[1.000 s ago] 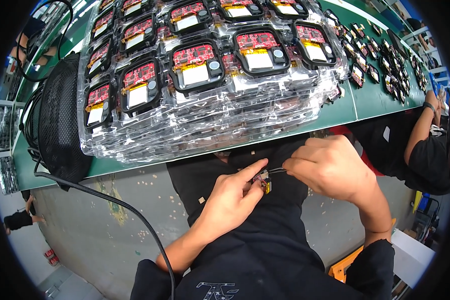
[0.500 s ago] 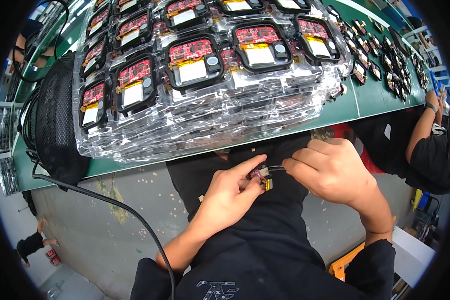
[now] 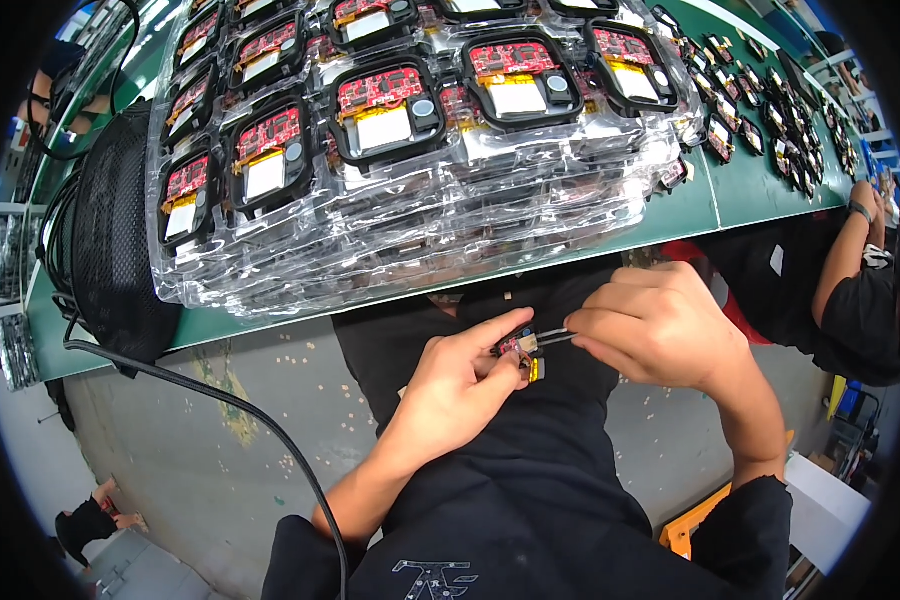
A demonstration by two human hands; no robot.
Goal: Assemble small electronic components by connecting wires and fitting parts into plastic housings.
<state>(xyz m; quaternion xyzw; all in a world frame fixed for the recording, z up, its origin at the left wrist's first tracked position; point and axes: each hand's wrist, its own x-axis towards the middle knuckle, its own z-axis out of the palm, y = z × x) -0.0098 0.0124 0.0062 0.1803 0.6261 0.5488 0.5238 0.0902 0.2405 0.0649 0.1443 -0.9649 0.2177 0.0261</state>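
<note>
Over my lap, my left hand (image 3: 452, 388) is closed on a small electronic module (image 3: 513, 346) with a red circuit board, pinched between thumb and fingers. A yellow-taped piece (image 3: 537, 370) sticks out by the thumb. My right hand (image 3: 660, 325) grips metal tweezers (image 3: 555, 338), which point left. Their tips reach a pale beige patch on the module; whether they grip it cannot be made out. Fingers of the left hand hide part of the module.
Just beyond my hands, stacked clear plastic trays (image 3: 410, 265) on the green table (image 3: 685, 228) hold black-framed units (image 3: 385, 105) with red boards. More modules (image 3: 785, 150) lie at right, near a co-worker's arm (image 3: 842, 250). A black mesh bag (image 3: 120, 240) and cable (image 3: 260, 415) are at left.
My right hand has moved slightly, and more of the tweezers shows at the module. The left hand keeps its hold. At far lower left, a distant person has shifted.
</note>
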